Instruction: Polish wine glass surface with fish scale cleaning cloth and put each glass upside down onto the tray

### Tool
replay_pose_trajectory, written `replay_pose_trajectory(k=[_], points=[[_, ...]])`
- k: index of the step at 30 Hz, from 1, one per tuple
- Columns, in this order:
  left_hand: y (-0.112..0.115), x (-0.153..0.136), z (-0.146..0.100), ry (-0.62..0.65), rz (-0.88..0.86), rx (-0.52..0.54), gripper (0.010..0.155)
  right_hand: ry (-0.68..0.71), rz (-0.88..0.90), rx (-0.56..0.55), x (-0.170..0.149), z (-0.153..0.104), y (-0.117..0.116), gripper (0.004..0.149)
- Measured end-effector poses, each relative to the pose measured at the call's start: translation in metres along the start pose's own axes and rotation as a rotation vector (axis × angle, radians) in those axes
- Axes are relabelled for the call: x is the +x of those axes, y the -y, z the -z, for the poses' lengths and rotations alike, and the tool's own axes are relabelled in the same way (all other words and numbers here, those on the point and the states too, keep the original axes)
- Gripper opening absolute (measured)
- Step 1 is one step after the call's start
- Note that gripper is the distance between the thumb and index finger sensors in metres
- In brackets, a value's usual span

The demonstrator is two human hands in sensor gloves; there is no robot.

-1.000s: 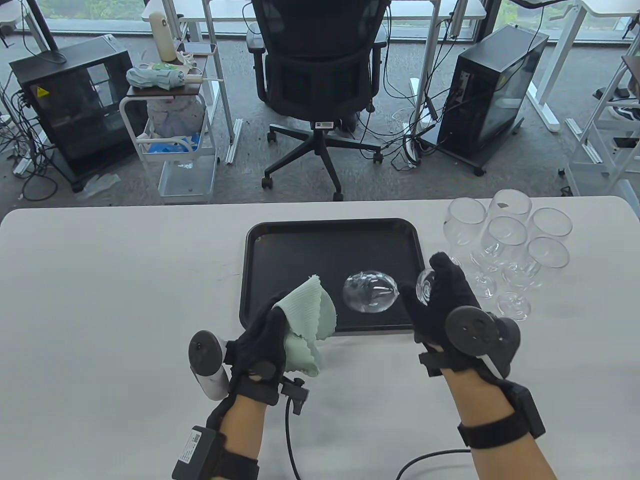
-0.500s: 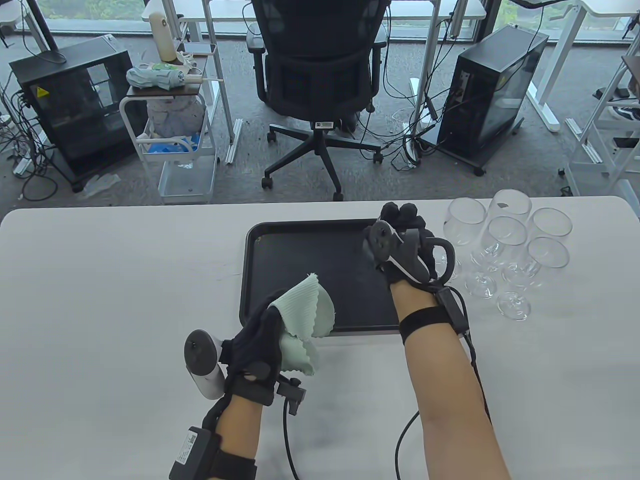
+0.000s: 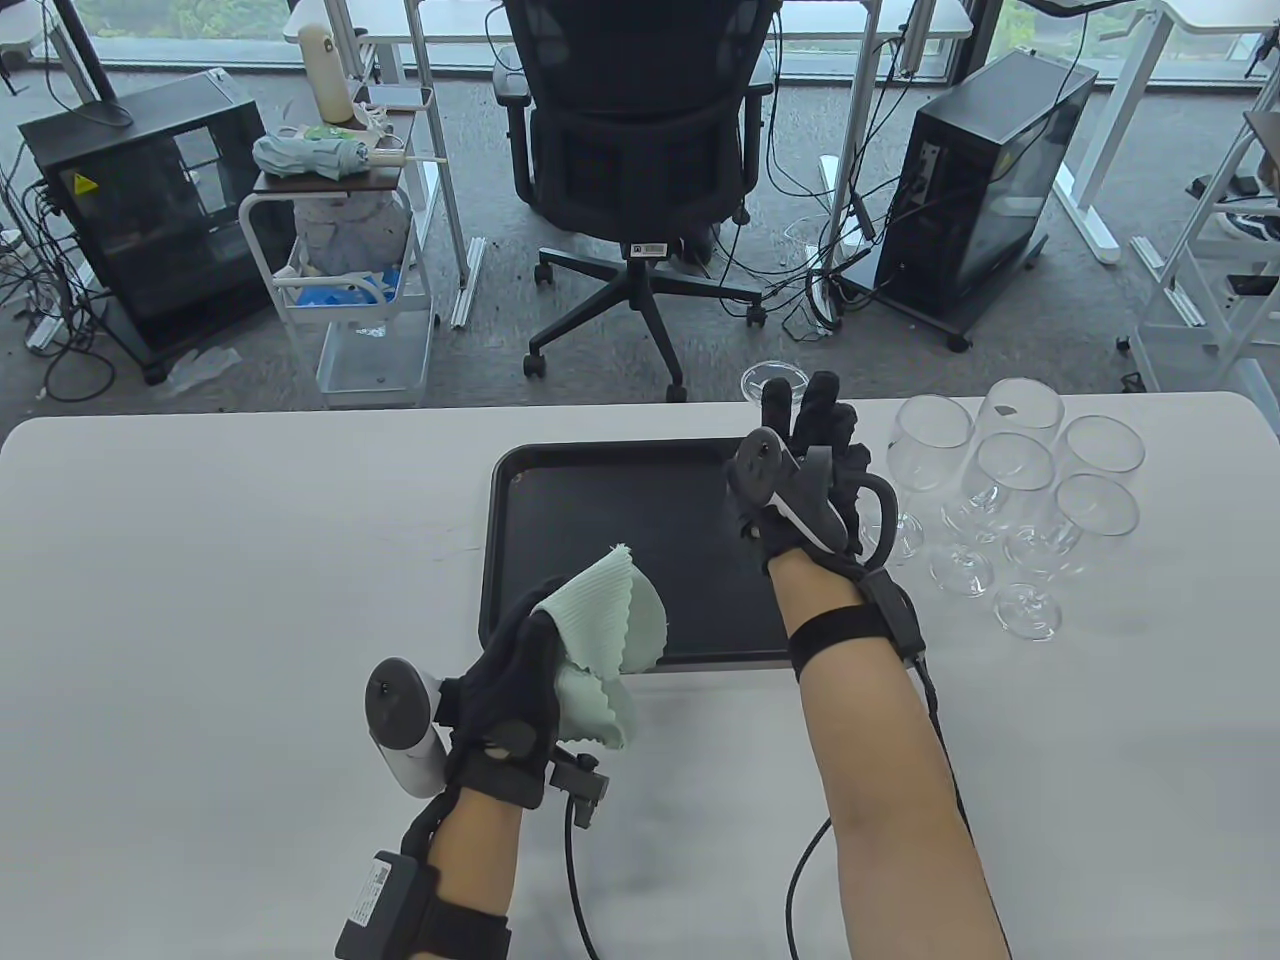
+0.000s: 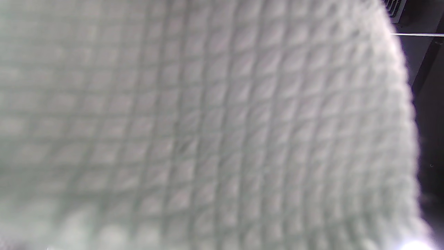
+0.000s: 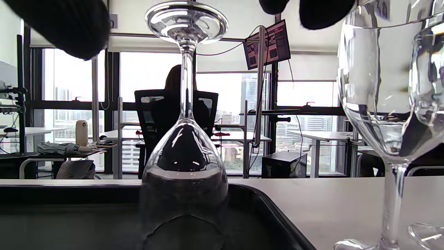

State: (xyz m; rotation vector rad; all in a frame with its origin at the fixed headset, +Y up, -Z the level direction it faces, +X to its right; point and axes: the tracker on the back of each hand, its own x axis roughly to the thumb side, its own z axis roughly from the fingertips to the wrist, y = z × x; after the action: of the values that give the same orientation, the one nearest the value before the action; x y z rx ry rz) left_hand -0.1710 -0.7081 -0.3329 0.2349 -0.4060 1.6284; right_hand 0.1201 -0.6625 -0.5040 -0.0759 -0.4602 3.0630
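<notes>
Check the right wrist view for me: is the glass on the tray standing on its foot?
No. The wine glass stands upside down, bowl on the black tray and foot at the top.

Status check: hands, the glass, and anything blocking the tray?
Left hand grips the cloth. Right hand open above the glass, which stands upside down on the tray, far right corner. Five glasses wait right of the tray; nothing blocks it.

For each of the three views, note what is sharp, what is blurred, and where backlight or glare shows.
Table view: evenly lit and sharp. Left wrist view: filled by the cloth, too close, blurred. Right wrist view: upturned glass sharp against bright, washed-out windows; fingertips dark and soft.
</notes>
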Motion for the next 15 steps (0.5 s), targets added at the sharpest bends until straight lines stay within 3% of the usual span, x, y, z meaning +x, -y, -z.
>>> replay_pose_trajectory(k=[4,7,10,12,15], points=[[0.002,0.003,-0.001,0.015,0.006,-0.006,0.054,0.092,0.082,0.006,-0.014,-0.038,0.004,0.081],[0.003,0.004,-0.001,0.024,-0.007,-0.008,0.054,0.104,0.187,0.044,-0.044,-0.074,0.001,0.073],[0.003,0.005,-0.001,0.030,-0.011,-0.008,0.054,0.008,0.334,0.132,-0.085,-0.102,-0.006,0.069],[0.003,0.005,-0.001,0.032,-0.016,-0.008,0.055,-0.144,0.374,0.219,-0.123,-0.125,-0.011,0.070],[0.003,0.006,-0.001,0.036,-0.011,-0.004,0.055,-0.307,0.325,0.289,-0.175,-0.146,-0.017,0.072]])
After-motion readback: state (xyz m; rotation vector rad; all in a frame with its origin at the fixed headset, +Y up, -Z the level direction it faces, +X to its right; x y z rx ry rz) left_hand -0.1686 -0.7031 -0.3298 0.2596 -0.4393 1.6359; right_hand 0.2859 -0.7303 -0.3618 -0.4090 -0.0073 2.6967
